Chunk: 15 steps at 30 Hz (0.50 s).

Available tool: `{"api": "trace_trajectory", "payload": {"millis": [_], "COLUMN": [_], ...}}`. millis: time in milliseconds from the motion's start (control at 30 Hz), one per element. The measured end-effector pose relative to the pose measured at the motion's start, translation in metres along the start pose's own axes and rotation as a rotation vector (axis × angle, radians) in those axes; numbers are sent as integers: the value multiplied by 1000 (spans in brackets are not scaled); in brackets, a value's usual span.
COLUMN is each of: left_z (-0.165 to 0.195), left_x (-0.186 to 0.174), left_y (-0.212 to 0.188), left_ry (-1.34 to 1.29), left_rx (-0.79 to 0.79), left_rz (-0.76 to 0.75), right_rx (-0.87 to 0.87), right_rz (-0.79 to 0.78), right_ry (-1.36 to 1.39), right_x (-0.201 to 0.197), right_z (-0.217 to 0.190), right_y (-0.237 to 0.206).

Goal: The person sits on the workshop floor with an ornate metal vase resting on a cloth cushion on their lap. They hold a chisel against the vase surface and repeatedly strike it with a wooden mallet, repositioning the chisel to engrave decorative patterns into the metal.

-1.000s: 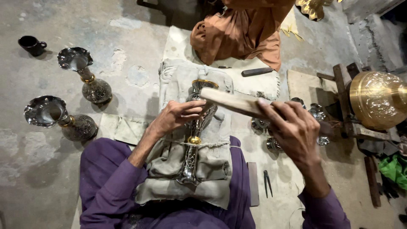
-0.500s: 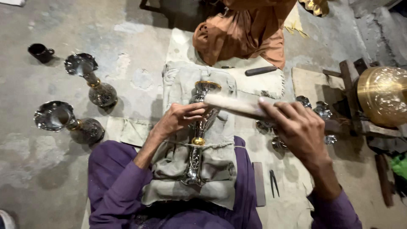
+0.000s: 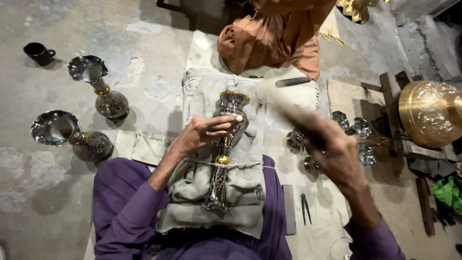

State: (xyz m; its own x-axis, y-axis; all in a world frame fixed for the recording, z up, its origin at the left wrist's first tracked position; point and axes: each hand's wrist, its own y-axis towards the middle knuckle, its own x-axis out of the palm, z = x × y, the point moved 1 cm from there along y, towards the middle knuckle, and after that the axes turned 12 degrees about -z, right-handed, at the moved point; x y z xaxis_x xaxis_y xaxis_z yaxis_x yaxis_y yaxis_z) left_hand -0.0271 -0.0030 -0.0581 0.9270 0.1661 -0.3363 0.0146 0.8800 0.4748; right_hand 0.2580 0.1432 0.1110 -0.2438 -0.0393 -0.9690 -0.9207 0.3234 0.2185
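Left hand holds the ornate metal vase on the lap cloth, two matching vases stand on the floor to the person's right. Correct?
Not quite. The left hand does hold the metal vase on the lap cloth, but the head view shows the two matching vases standing on the floor to the person's left.

Bare grey concrete floor point(image 3: 96, 29), patched and stained. Pale mat point(image 3: 207, 48) at 12 o'clock; wooden stand point(image 3: 392, 115) at 3 o'clock.
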Motion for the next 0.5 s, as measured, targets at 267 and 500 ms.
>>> {"api": "trace_trajectory", "payload": {"millis": [267, 500], "left_z": [0, 2], "left_x": [-1, -1], "left_y": [-1, -2], "left_ry": [24, 26], "left_rx": [56, 32], "left_rz": [17, 38], "right_rx": [-18, 40], "right_rz": [48, 71], "right_ry": [-76, -84], "right_x": [-6, -12], "right_z": [-7, -18], "right_y": [3, 15]}}
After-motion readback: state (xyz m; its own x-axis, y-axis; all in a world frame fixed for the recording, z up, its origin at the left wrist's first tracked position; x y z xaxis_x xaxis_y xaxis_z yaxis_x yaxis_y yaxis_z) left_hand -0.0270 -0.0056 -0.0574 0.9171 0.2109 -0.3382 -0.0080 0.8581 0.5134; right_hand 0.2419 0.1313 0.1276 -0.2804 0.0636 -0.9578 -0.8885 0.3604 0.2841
